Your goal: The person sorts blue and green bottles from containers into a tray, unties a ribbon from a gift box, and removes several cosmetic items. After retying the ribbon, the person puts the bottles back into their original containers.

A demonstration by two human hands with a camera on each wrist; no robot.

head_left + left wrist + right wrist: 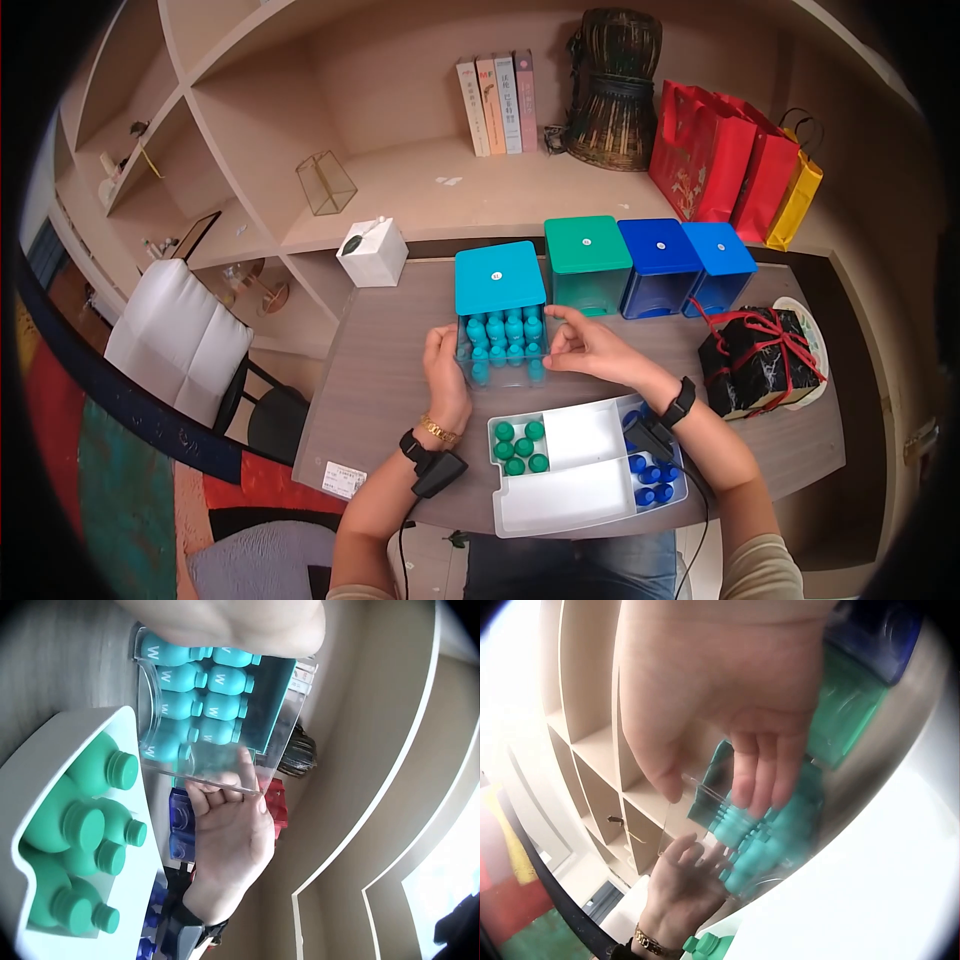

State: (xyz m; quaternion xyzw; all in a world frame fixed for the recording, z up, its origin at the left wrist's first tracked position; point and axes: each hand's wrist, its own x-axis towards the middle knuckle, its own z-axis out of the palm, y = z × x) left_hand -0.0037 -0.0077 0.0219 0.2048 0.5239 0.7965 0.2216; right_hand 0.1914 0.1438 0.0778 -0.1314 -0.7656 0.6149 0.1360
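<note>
A box with a teal top (500,275) stands at the middle of the table, its clear drawer (508,379) pulled out toward me. Rows of small teal bottles (515,328), marked with white letters in the left wrist view, stand inside. My left hand (447,378) holds the drawer's left side. On the opposite side, my right hand (603,354) grips the clear wall, thumb (669,784) apart from the bent fingers (763,780) at its edge. Nearer me lies a white divided tray (585,505), with green bottles (518,447) at its left and blue bottles (652,475) at its right.
Behind stand a green-topped box (588,243) and two blue-topped boxes (660,245). A black box with red ribbon (765,360) is at the right, a white tissue box (372,253) at the back left. Books (497,105) and red bags (700,150) occupy the shelf.
</note>
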